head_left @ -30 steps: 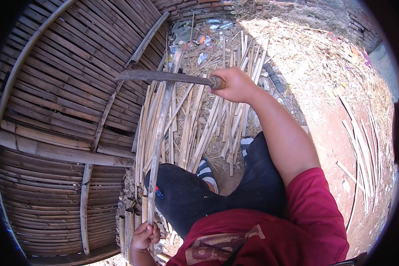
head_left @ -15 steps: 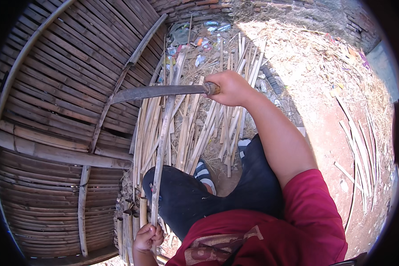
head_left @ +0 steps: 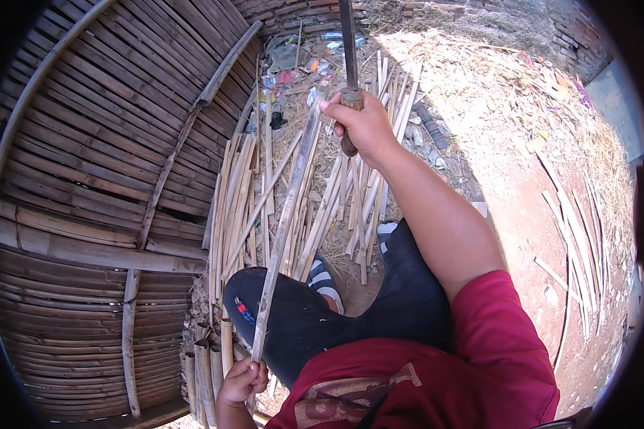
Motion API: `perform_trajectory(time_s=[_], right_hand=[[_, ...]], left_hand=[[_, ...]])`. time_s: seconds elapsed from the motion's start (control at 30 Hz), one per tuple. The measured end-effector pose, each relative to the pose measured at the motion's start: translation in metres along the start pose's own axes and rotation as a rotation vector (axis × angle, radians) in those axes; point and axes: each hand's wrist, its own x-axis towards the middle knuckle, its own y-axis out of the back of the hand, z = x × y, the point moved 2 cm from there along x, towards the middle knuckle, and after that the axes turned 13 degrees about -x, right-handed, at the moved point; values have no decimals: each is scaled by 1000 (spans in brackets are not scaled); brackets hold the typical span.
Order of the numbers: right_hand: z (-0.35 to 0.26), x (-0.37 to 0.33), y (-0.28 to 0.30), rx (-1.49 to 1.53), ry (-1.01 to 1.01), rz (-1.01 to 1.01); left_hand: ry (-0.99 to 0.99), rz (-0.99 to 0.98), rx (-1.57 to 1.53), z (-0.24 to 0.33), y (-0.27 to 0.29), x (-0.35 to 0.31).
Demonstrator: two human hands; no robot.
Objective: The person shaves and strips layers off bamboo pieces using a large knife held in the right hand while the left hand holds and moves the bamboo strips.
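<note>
- The left hand [head_left: 245, 379], near and left, is closed in a narrow grip around the near end of a long, pale bamboo strip [head_left: 283, 229].
- The strip slants away from that hand, its far end farther right, passing above the left leg of the dark trousers [head_left: 315, 329]; whether it rests on the leg cannot be told.
- The right hand [head_left: 367, 132], farther away and to the right, is wrapped round the wooden handle of a machete [head_left: 350, 68].
- The machete's blade points to the far side, well above the ground and apart from the middle of the strip.
- The right thumb lies at the strip's far end; whether it touches cannot be told.
- Many loose strips [head_left: 229, 207] lie on the ground beyond the knees, most running near to far, some crossing.
- Short bamboo tubes [head_left: 202, 368] stand at the near left, just beside the left hand.
- A slatted bamboo wall [head_left: 79, 136] fills the left side.
- A striped sandal [head_left: 323, 277] shows between the legs.
- Scattered litter [head_left: 315, 66] lies at the far side, before a brick wall [head_left: 311, 16].
- More thin pieces [head_left: 578, 236] lie on sunlit ground to the right.
</note>
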Motion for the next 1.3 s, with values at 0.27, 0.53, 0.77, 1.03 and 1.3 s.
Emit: perform_trajectory(time_s=[0.27,0.53,0.77,1.03,1.3], right_hand=[[-3,3,10,214,6,-107],[-8,3,16,268,-11,-78],[-3,9,17,108,-42,-32],[-6,6,14,64,-93,48],[-5,5,15,72,-90,78]], left_hand=[[-31,-9,47,4,-4,-2],[-47,45,106,9,-2,-5],[-97,135,210,11,-8,-4],[-134,185,294,8,-6,-3],[-173,179,374,4,-15,7]])
